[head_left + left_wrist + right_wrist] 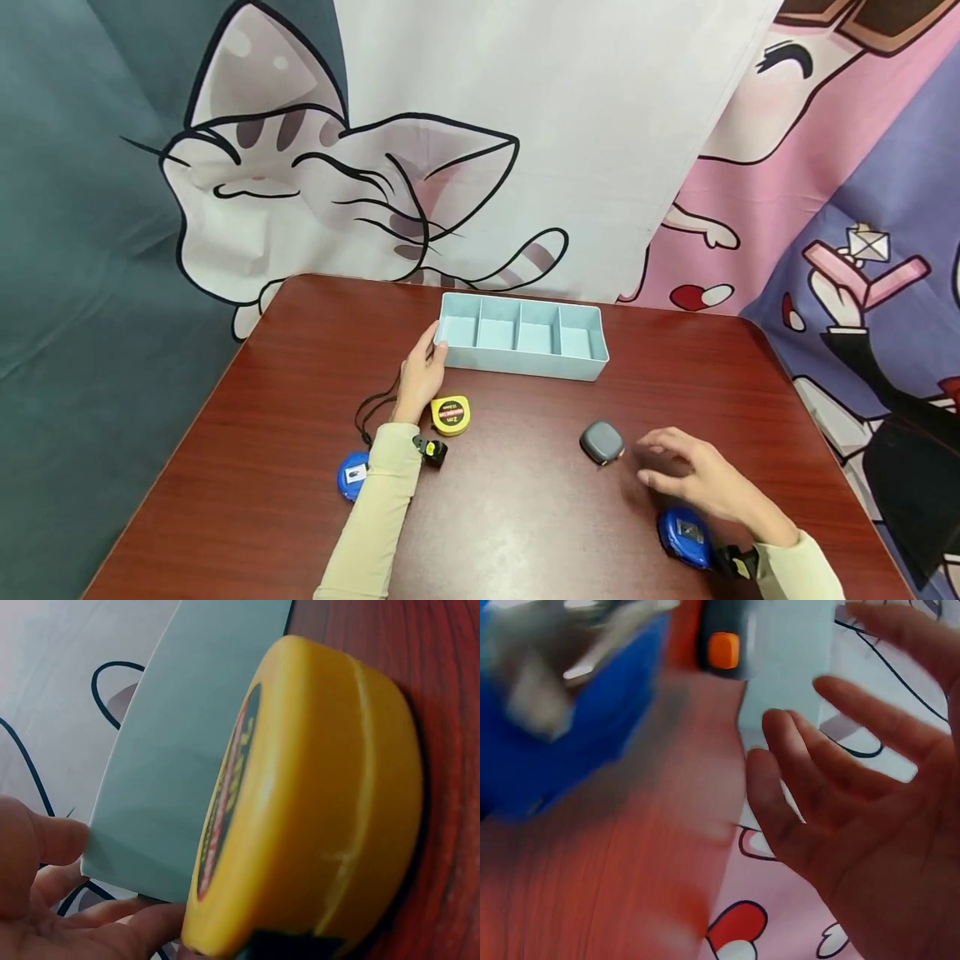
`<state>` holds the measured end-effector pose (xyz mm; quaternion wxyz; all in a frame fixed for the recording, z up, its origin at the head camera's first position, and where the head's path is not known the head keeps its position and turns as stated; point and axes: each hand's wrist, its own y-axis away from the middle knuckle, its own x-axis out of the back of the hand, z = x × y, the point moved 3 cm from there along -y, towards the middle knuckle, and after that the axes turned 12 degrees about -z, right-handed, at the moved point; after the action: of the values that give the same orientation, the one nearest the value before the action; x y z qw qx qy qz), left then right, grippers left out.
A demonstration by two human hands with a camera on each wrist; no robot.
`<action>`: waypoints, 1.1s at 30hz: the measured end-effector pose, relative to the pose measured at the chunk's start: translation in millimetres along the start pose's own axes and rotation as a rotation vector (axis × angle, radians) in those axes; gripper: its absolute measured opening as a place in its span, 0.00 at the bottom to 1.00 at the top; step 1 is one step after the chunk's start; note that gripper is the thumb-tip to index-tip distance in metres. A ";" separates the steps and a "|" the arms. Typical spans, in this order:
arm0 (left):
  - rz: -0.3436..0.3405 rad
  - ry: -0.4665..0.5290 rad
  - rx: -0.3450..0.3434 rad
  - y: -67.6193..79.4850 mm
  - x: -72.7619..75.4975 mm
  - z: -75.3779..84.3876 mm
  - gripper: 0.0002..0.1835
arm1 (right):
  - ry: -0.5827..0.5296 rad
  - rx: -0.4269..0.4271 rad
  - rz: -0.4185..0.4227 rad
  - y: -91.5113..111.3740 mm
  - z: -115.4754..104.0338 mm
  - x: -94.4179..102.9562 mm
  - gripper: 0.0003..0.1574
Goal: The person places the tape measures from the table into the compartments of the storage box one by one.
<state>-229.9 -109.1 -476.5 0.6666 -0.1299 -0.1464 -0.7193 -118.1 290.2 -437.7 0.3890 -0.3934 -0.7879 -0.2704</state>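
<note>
A pale blue tray (pixel 517 362) with several compartments stands at the back of the table. My left hand (pixel 422 382) grips its left end, thumb against the corner and fingers at the bottom edge. The yellow tape measure (pixel 451 416) lies just right of that wrist and fills much of the left wrist view. My right hand (pixel 708 479) hovers with spread, slightly bent fingers and holds nothing. To its left lies a small grey tape measure (pixel 602 442), whose orange button (pixel 724 650) shows in the right wrist view. Beneath that hand is a blue tape measure (pixel 685 536).
Another blue tape measure (pixel 352 476), partly covered by the left sleeve, lies at the left with a black cord (pixel 365 417) nearby. The reddish-brown table (pixel 247 467) ends at a cartoon-printed curtain (pixel 600 150) behind the tray.
</note>
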 end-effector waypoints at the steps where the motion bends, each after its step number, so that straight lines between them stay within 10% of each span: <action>1: 0.001 -0.010 -0.004 -0.7 -0.2 0.4 0.25 | 0.031 0.012 -0.021 3.2 -0.4 -1.4 0.24; 12: -0.026 -0.031 0.026 1.5 0.7 -2.9 0.26 | 0.007 -0.191 -0.431 29.5 -1.2 -20.7 0.54; 33: 0.066 0.051 0.046 3.0 -1.2 4.6 0.24 | 0.036 -0.420 -0.470 31.3 -2.5 -38.8 0.55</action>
<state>-226.8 -106.5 -472.7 0.6962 -0.1012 -0.1414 -0.6965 -76.1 289.4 -464.6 0.2399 -0.2672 -0.7773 -0.5166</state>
